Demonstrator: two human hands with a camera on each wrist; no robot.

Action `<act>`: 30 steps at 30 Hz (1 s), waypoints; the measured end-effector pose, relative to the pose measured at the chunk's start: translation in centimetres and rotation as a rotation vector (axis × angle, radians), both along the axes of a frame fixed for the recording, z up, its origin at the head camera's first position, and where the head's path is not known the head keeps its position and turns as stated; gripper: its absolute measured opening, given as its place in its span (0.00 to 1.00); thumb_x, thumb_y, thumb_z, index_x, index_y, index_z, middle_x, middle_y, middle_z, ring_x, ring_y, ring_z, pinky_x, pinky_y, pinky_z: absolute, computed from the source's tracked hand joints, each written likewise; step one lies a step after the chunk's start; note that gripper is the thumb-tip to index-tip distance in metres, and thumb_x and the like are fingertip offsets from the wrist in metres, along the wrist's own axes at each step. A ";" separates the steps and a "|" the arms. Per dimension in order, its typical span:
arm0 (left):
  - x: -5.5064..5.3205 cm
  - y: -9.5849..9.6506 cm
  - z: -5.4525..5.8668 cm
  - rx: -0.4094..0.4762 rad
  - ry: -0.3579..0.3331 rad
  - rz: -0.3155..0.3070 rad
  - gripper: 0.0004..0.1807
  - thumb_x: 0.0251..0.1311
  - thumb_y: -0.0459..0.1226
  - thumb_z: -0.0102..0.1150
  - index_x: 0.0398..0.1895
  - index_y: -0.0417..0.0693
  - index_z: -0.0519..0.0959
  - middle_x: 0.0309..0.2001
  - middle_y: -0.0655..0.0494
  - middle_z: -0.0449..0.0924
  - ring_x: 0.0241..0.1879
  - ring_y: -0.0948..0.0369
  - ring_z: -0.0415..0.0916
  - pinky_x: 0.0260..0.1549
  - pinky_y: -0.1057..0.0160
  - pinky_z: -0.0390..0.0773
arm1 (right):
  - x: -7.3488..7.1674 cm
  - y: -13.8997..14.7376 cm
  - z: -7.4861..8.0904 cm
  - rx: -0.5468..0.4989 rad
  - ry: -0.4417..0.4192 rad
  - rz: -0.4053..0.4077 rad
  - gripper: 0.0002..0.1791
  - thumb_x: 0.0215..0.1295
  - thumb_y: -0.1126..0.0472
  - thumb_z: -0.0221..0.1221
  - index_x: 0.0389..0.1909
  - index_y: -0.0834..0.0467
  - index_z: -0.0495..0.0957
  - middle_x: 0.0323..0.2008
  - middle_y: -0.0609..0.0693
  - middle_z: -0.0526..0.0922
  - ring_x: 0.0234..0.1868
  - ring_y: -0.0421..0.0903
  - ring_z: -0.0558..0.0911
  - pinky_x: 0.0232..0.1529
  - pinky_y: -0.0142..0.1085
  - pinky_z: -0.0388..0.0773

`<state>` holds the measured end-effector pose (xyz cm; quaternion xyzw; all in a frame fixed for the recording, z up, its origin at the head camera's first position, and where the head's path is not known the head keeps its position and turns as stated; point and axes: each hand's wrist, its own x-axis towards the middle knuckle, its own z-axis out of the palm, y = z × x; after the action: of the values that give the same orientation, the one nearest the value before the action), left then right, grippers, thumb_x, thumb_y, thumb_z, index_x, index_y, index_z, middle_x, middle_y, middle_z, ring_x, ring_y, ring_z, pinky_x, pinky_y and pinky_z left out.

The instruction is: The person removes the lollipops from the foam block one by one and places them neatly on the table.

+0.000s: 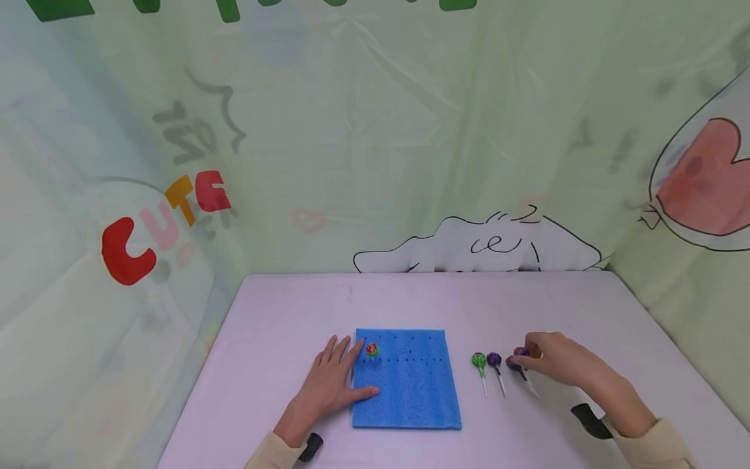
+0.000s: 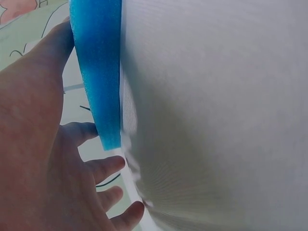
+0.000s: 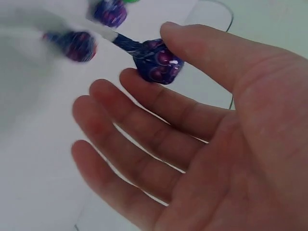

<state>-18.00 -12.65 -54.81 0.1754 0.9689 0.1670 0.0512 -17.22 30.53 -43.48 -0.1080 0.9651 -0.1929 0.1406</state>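
Note:
My left hand (image 1: 331, 381) rests with fingers spread along the left side of a blue foam board (image 1: 404, 397), thumb over its surface. The board has rows of small holes, and a red-and-green lollipop (image 1: 372, 350) stands in its upper left, head up. My right hand (image 1: 559, 358) pinches a purple lollipop (image 3: 159, 65) by its wrapped head between thumb and index finger; its white stick points away from the palm. Beside that hand lie a green lollipop (image 1: 479, 360), a purple lollipop (image 1: 495, 360) and a dark, red-tinged lollipop (image 3: 79, 46), partly overlapped by the held one in the head view.
The pale table (image 1: 281, 306) carries the board in the middle and the lollipops to its right. Behind it hangs a light curtain (image 1: 351, 163) with printed letters and drawings. A black strap (image 1: 590, 421) shows at my right wrist.

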 end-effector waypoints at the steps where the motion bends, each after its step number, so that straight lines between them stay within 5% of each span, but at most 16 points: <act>1: 0.0 0.0 0.0 0.000 0.000 -0.001 0.58 0.51 0.78 0.50 0.81 0.61 0.53 0.79 0.46 0.54 0.80 0.42 0.42 0.71 0.36 0.57 | -0.2 0.4 -0.2 0.003 -0.007 0.003 0.13 0.66 0.54 0.64 0.31 0.60 0.75 0.25 0.46 0.75 0.27 0.42 0.70 0.26 0.34 0.68; 15: 0.1 0.0 0.3 0.010 0.002 -0.004 0.57 0.52 0.77 0.52 0.80 0.59 0.54 0.79 0.46 0.54 0.80 0.42 0.42 0.72 0.37 0.57 | -2.4 2.6 -2.3 0.140 -0.210 -0.036 0.14 0.64 0.57 0.64 0.31 0.64 0.74 0.23 0.50 0.74 0.26 0.45 0.72 0.28 0.37 0.69; 30: 0.2 0.1 0.5 0.009 0.003 -0.003 0.57 0.52 0.76 0.52 0.81 0.59 0.53 0.79 0.45 0.54 0.80 0.42 0.42 0.72 0.37 0.57 | -3.1 2.8 -3.5 0.127 -0.218 -0.069 0.12 0.64 0.60 0.62 0.26 0.61 0.72 0.16 0.45 0.67 0.20 0.41 0.66 0.25 0.34 0.63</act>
<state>-17.82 -12.58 -54.34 0.1775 0.9678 0.1712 0.0494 -20.36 33.31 -46.94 -0.0441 0.9575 -0.1466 0.2446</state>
